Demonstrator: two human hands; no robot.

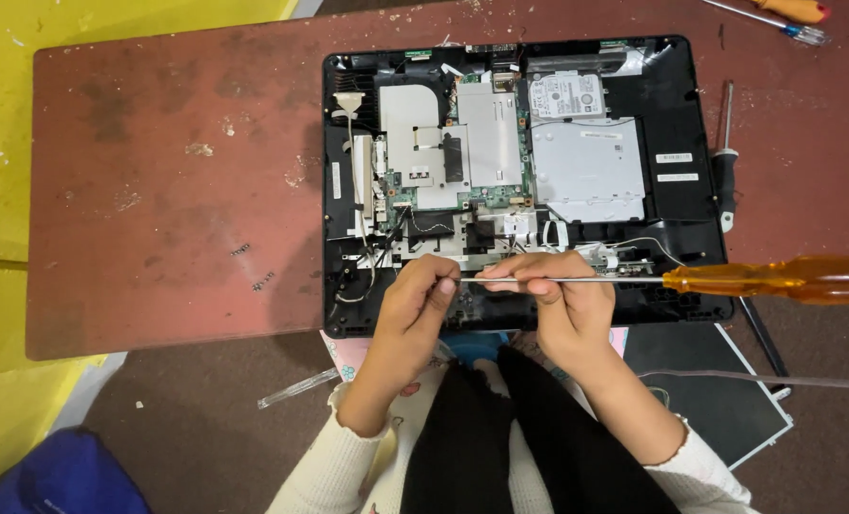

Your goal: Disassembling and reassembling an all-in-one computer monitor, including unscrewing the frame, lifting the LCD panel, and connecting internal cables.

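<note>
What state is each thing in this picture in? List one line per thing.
Computer: back cover off, boards exposed, flat on table.
Orange screwdriver: held level, shaft across both hands.
Left hand: pinching the shaft tip.
Right hand: gripping the shaft.
Black screwdriver: lying loose.
Screws: loose on table.

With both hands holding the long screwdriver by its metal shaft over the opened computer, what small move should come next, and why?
Probably slide the right hand out to the orange handle. Both hands pinch the thin shaft of the screwdriver, the left hand near its tip, while the handle hangs unsupported beyond the opened computer.
</note>
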